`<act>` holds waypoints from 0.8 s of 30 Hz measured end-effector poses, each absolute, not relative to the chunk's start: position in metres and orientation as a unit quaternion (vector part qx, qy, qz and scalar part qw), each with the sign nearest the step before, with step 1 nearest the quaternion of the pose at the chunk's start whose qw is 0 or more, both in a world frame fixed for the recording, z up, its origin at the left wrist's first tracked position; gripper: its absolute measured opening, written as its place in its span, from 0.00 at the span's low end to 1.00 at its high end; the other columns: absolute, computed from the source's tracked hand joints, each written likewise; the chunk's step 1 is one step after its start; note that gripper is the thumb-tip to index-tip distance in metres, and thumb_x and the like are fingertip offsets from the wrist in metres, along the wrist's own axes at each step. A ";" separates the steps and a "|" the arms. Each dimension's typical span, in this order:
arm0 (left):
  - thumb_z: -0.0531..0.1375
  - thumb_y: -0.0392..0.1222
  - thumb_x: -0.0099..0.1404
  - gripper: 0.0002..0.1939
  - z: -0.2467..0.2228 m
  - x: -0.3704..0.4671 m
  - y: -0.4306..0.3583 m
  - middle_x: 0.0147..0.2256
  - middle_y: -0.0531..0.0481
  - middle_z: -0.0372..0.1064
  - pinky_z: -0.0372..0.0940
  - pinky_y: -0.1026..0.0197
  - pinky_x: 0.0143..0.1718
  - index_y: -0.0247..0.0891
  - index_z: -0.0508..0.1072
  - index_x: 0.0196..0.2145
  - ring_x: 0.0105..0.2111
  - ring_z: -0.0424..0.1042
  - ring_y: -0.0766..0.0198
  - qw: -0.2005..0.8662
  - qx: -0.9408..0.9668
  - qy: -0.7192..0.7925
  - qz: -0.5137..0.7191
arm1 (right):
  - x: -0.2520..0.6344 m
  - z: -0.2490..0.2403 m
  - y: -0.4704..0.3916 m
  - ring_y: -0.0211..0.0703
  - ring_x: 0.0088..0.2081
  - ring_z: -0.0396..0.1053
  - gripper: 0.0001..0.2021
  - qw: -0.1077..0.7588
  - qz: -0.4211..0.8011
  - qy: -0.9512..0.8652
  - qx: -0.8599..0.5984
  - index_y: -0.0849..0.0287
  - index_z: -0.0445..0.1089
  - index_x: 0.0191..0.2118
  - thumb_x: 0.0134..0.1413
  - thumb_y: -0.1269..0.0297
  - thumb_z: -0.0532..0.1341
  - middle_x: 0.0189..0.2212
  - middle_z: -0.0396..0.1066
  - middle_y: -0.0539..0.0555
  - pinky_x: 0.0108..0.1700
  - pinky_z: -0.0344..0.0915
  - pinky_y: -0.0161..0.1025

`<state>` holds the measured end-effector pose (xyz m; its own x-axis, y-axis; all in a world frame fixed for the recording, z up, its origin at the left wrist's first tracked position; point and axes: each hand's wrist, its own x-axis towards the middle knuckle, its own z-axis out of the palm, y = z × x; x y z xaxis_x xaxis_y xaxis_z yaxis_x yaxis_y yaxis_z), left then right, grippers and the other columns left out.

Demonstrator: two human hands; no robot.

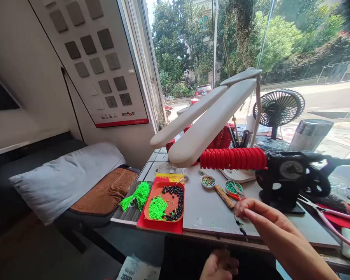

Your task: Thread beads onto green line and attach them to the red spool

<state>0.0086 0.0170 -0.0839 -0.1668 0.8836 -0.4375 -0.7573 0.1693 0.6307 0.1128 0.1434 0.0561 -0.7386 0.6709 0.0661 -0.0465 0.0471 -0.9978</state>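
Observation:
My right hand [264, 221] reaches over the front of the table, thumb and forefinger pinched on a thin beaded strand [240, 227]. Dark beads hang on that strand below the fingertips. Low at the table edge, my left hand [220, 265] has its fingers curled; whatever is in them is too dark and blurred to make out. A thin strand with a green tip [213, 225] shows just above it. Beyond my right fingertips sit a bowl of green beads [232, 187], a bowl of mixed-colour beads [208, 181] and a brown textured stick [224, 197].
An orange tray [171, 199] holds green tube pieces and black beads. Left of it lies a bright green bundle of cord [136, 195]. A red cord-wound spool on a black winder [282, 171], a white lamp [212, 120], a fan [277, 109] and pink-handled pliers [328, 221] stand around.

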 end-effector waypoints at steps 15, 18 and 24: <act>0.57 0.34 0.35 0.25 -0.068 0.003 0.016 0.37 0.45 0.73 0.56 0.61 0.35 0.36 0.69 0.37 0.37 0.70 0.60 0.659 0.101 0.470 0.579 | 0.130 0.062 0.135 0.39 0.36 0.67 0.09 0.326 0.438 -0.815 -0.194 0.54 0.65 0.30 0.57 0.58 0.54 0.30 0.68 0.48 0.36 0.63 0.30; 0.56 0.36 0.34 0.28 -0.072 0.003 0.016 0.40 0.44 0.71 0.56 0.60 0.37 0.37 0.67 0.39 0.40 0.69 0.57 0.651 0.114 0.502 0.558 | 0.133 0.064 0.135 0.45 0.48 0.64 0.07 0.339 0.418 -0.822 -0.187 0.52 0.67 0.32 0.55 0.57 0.55 0.38 0.70 0.51 0.46 0.62 0.35; 0.59 0.35 0.39 0.23 -0.049 -0.006 -0.003 0.38 0.43 0.70 0.51 0.50 0.43 0.39 0.70 0.37 0.44 0.64 0.46 0.489 0.192 0.711 0.468 | 0.135 0.066 0.145 0.56 0.56 0.55 0.14 0.244 0.530 -0.771 -0.255 0.53 0.67 0.29 0.50 0.48 0.57 0.49 0.67 0.54 0.57 0.48 0.52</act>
